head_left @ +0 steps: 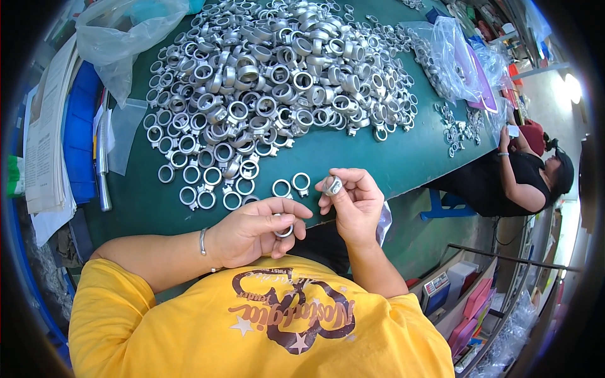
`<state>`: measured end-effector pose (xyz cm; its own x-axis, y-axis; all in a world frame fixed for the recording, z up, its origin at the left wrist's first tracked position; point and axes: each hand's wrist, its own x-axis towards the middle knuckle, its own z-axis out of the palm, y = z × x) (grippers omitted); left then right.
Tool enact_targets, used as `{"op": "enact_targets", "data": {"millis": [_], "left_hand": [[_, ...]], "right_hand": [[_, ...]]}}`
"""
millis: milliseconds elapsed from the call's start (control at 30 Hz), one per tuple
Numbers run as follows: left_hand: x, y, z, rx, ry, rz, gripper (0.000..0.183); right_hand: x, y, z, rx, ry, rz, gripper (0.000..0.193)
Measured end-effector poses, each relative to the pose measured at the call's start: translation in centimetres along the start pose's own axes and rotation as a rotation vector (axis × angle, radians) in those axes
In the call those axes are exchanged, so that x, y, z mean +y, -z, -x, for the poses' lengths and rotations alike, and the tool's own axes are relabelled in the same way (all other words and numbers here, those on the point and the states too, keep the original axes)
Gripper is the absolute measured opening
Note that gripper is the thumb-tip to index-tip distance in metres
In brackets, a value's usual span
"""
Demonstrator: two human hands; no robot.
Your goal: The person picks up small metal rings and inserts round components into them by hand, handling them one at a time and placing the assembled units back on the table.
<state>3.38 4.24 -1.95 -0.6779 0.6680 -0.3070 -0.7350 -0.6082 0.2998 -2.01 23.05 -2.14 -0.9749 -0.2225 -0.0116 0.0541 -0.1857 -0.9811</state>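
Note:
A heap of grey metal rings, each with a small lug, covers much of the green table. My left hand is closed on one metal ring, its thumb pressed over the top of it. To its right, my right hand pinches another metal ring between thumb and fingers, raised at the table's front edge. Two loose rings lie side by side on the table just beyond my hands. The fingers partly cover both held rings.
A clear plastic bag and a blue bin with papers stand at the left. Smaller parts and plastic bags lie at the right. Another person sits at the table's right side. Shelving with pink trays stands lower right.

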Motion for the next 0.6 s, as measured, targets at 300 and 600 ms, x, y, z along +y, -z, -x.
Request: {"op": "enact_targets", "data": {"millis": [300, 600], "left_hand": [[0.09, -0.38, -0.05, 0.015, 0.000, -0.033, 0.027], [0.22, -0.87, 0.47, 0.070, -0.039, -0.092, 0.017]], "right_hand": [[0.02, 0.13, 0.23, -0.009, 0.034, 0.005, 0.014], [0.60, 0.49, -0.30, -0.044, 0.082, -0.313, 0.023]]}}
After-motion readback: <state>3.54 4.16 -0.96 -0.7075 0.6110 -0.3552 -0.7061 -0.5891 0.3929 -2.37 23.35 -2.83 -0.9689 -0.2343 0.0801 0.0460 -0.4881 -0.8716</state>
